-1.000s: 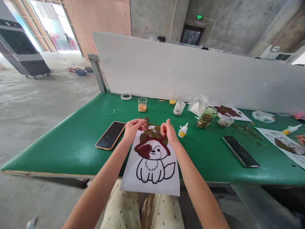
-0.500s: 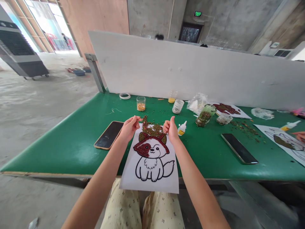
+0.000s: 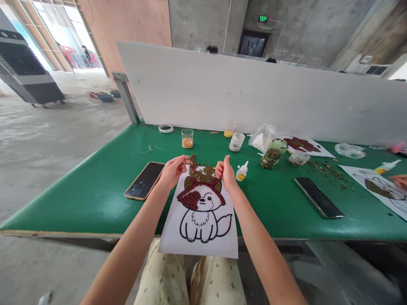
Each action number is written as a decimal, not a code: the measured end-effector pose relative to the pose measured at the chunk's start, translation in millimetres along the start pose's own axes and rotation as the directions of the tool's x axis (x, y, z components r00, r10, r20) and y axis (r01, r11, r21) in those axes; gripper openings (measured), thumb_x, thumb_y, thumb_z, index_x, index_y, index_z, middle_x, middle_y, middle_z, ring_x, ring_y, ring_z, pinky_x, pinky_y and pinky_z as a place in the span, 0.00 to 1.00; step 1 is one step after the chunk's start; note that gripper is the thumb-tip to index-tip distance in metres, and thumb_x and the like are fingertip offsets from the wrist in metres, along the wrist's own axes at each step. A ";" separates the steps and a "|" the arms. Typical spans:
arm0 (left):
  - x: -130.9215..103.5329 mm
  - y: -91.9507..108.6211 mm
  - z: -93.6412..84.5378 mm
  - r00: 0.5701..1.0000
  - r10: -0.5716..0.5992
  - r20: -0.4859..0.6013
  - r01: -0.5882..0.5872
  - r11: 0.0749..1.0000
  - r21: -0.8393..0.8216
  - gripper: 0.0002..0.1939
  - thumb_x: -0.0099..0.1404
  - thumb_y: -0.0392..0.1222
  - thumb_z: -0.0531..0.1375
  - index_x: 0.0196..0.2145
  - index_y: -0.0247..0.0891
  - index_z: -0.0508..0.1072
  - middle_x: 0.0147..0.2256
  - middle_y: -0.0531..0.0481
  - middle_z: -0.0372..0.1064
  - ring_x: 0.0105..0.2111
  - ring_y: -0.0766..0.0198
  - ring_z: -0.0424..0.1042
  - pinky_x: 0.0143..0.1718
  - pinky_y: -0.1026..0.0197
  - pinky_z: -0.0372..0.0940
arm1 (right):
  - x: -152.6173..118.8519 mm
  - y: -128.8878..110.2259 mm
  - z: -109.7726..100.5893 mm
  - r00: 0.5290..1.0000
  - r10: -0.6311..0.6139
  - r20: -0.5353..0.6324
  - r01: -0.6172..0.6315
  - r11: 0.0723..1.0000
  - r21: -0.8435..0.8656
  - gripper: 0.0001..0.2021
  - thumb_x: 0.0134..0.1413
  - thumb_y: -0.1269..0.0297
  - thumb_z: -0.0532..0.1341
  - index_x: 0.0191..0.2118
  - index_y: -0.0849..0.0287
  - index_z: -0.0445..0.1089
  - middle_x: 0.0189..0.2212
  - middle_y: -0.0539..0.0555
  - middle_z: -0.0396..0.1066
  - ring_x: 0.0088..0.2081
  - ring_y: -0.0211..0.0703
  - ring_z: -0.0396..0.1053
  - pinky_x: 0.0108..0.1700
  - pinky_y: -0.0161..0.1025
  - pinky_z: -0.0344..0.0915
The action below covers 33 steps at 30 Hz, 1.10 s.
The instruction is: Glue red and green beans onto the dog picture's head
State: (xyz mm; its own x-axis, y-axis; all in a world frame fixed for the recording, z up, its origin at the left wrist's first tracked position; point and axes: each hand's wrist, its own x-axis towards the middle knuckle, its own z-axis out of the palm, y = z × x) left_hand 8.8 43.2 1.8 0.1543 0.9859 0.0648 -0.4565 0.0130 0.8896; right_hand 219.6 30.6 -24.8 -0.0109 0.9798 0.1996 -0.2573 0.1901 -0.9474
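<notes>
A white sheet (image 3: pixel 168 228) with a fox-like drawing lies in front of me, its lower end over the table's edge. Dark red and green grains cover parts of the head and ears. Loose grains (image 3: pixel 202 171) are heaped at its top. My left hand (image 3: pixel 174 169) is at the heap's left side, fingertips pinched; anything between them is too small to name. On the right side of the heap is my right hand (image 3: pixel 225 171), fingers curled and thumb up; what they hold, if anything, is hidden. A glue bottle (image 3: pixel 242 172) stands just right of it.
Phones lie left (image 3: pixel 144 181) and right (image 3: pixel 318 198) on the green table (image 3: pixel 95 182). Behind are a cup of yellow grains (image 3: pixel 187 139), a white cup (image 3: pixel 236 142), a tilted green jar (image 3: pixel 273 153) and a white partition (image 3: pixel 190 89). Another person's hand (image 3: pixel 399 181) is far right.
My right hand has shifted very slightly left, and the view has moved a little. The left hand's fingers stay together beside the grains.
</notes>
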 end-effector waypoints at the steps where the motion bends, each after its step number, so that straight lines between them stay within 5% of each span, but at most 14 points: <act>1: 0.4 -0.5 -0.3 1.000 0.000 -0.003 0.000 1.000 0.007 0.12 0.53 0.44 0.66 0.31 0.31 0.77 0.25 0.49 0.70 0.19 0.76 0.58 0.21 0.69 0.54 | -0.6 -1.1 1.0 1.000 0.000 -0.008 0.000 1.000 -0.014 0.27 0.55 0.36 0.44 0.14 0.47 0.54 0.07 0.50 0.56 0.13 0.33 0.62 0.13 0.34 0.55; 10: -3.0 1.3 2.3 0.996 0.049 -0.077 -0.037 0.987 0.155 0.16 0.47 0.44 0.69 0.17 0.35 0.65 0.14 0.58 0.54 0.17 0.75 0.52 0.20 0.67 0.48 | -4.7 -10.9 5.7 0.988 0.006 -0.152 -0.014 0.999 -0.052 0.29 0.54 0.36 0.44 0.13 0.50 0.47 0.07 0.48 0.49 0.11 0.33 0.54 0.13 0.36 0.47; 17: -4.4 -5.9 5.6 0.981 0.084 -0.174 0.010 0.877 0.480 0.12 0.50 0.47 0.65 0.23 0.34 0.74 0.24 0.49 0.71 0.16 0.75 0.55 0.18 0.66 0.48 | -3.9 -13.1 5.8 0.947 0.006 -0.322 -0.011 1.000 -0.014 0.30 0.51 0.33 0.46 0.16 0.55 0.46 0.11 0.44 0.44 0.13 0.31 0.44 0.14 0.33 0.43; 23: -4.1 -10.9 9.9 0.996 -0.032 -0.082 0.069 0.864 0.499 0.13 0.50 0.48 0.64 0.27 0.34 0.78 0.25 0.47 0.73 0.14 0.72 0.56 0.16 0.66 0.48 | -1.9 -13.7 4.8 0.922 -0.018 -0.387 0.008 1.000 -0.027 0.30 0.50 0.32 0.46 0.16 0.55 0.47 0.11 0.44 0.45 0.15 0.32 0.45 0.16 0.33 0.43; 33: -7.5 -3.1 8.1 0.969 0.113 -0.222 0.017 0.859 0.512 0.13 0.49 0.49 0.65 0.24 0.35 0.76 0.20 0.50 0.68 0.14 0.74 0.48 0.16 0.64 0.41 | -3.2 -10.8 5.2 0.933 -0.030 -0.358 0.026 1.000 -0.016 0.30 0.50 0.33 0.49 0.16 0.55 0.49 0.11 0.44 0.46 0.15 0.31 0.45 0.16 0.33 0.43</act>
State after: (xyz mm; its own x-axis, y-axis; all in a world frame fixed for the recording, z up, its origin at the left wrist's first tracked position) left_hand 16.2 34.4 2.2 -0.0964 0.9933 0.0629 0.0595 -0.0574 0.9966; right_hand 217.4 25.0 -13.9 0.3437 0.9307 0.1248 -0.2422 0.2163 -0.9458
